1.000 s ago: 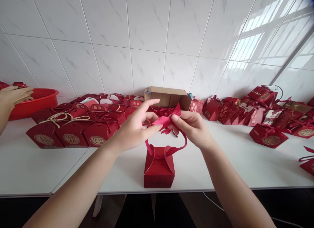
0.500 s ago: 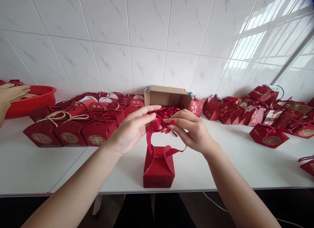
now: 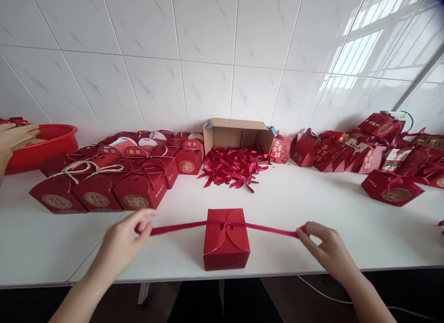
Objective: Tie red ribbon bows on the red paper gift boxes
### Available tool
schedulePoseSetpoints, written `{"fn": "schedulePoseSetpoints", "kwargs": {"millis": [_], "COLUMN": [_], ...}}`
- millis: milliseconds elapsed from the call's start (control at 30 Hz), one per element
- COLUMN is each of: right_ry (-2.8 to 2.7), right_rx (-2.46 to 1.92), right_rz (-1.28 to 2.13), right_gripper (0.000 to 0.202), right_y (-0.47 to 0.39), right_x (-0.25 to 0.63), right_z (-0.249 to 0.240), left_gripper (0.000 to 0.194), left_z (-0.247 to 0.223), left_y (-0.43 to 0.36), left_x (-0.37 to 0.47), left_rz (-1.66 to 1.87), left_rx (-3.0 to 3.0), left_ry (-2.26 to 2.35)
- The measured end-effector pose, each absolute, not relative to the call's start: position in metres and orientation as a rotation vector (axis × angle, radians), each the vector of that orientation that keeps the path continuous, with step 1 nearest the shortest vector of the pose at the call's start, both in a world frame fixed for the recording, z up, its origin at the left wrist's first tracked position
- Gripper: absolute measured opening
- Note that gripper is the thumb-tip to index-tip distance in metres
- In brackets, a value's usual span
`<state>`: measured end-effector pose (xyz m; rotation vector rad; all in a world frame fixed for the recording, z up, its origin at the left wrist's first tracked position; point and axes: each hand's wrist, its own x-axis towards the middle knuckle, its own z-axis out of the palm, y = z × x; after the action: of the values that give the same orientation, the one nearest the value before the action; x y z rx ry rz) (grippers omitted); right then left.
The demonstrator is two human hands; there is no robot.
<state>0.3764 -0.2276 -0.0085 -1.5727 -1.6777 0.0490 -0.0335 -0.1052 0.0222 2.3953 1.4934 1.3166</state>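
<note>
A small red box (image 3: 226, 246) stands at the table's front edge, its curved top flaps folded down together. A red ribbon (image 3: 180, 227) runs across the top at the flap holes and stretches out to both sides. My left hand (image 3: 129, 237) pinches the ribbon's left end, left of the box. The right end is pinched between thumb and fingers of my right hand (image 3: 321, 243). Both stretches of ribbon look nearly straight.
Behind the box, loose red ribbons (image 3: 236, 168) spill from an open cardboard box (image 3: 239, 125). Rows of red boxes (image 3: 138, 193) stand left, more red boxes (image 3: 391, 189) right. Another person's hand (image 3: 17, 137) is at a red basin (image 3: 62, 140).
My hands have moved apart and nearer, drawing the ribbon out to either side. The box's top flaps, raised before, now lie flat.
</note>
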Motion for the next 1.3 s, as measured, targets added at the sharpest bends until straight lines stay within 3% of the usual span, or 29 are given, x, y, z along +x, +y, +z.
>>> {"fn": "schedulePoseSetpoints", "kwargs": {"millis": [67,133,200,367,633,733,833,967,1100,1300], "right_ry": [-1.674,-1.569,-1.485,-1.538,-1.562,-1.633,-1.644,-1.56,-1.471,-1.43], "right_rx": [-1.662,-1.704,-1.657,-1.452,-1.513,-1.476,-1.358,-1.249,-1.152,-1.164], "right_rz": [0.099,0.054,0.056,0.49,1.161,1.214,1.239,1.287,1.35,1.397], "right_gripper": [0.029,0.022,0.034,0.033,0.049,0.057,0.053,0.044,0.04,0.039], "right_y": [-0.226,-0.219,-0.21,-0.187,-0.171,-0.173,-0.177,-0.181,-0.18,-0.176], "right_x": [0.377,0.368,0.353,0.308,0.284,0.29,0.293,0.292,0.296,0.312], "right_z": [-0.018,-0.012,0.003,0.031,0.013,0.015,0.021,0.027,0.022,0.008], "left_gripper": [0.015,0.015,0.012,0.014,0.031,0.025,0.032,0.033,0.05,0.047], "left_z": [0.011,0.011,0.018,0.034,0.027,0.031,0.037,0.038,0.031,0.025], "left_y": [-0.106,-0.11,-0.114,-0.126,-0.126,-0.123,-0.125,-0.127,-0.122,-0.117], "left_x": [-0.032,-0.016,0.008,0.055,0.066,0.062,0.06,0.063,0.06,0.055], "left_rz": [1.083,1.096,1.158,0.994,0.851,0.65,0.521,0.574,0.683,0.665], "left_rx": [2.418,2.392,2.268,1.832,1.783,1.744,1.63,1.543,1.553,1.639], "left_ry": [1.429,1.386,1.296,0.947,1.15,1.095,0.986,0.911,0.925,0.91]}}
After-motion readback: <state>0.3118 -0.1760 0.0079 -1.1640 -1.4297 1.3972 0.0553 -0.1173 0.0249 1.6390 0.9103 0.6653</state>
